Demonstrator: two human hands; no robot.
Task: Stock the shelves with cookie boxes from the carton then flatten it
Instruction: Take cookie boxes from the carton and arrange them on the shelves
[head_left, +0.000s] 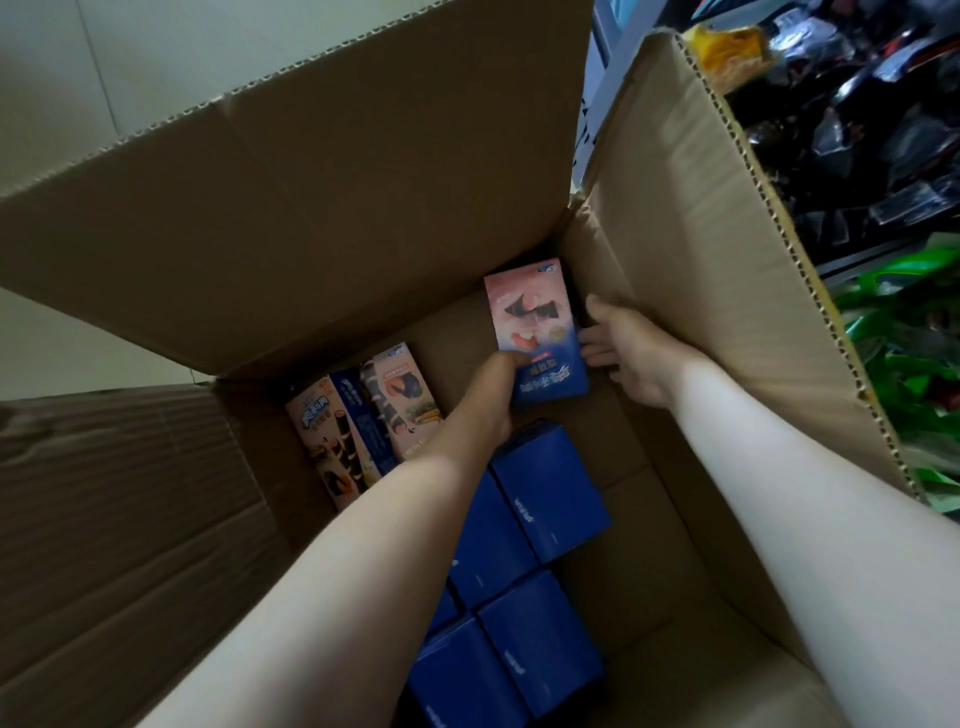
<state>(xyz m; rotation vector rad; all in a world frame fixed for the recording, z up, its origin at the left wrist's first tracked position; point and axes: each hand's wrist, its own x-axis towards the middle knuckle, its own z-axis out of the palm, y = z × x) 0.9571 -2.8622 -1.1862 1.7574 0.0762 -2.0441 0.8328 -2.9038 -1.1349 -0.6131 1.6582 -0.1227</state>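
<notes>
Left hand (485, 402) mostly hides its fingers behind the box (537, 327), and the right hand (631, 356) hides its fingertips there too. Shelf stuff (857, 130) is just a dark blur.

carton (675, 208): brown, flaps open | cookie boxes (545, 499): blue, standing inside | pink-blue box (535, 322): tilted, near far wall

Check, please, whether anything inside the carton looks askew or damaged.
No damage shows. The pink boxes lean tipped against the left wall of the carton, faces showing, while the blue boxes stand on end in a block.
</notes>
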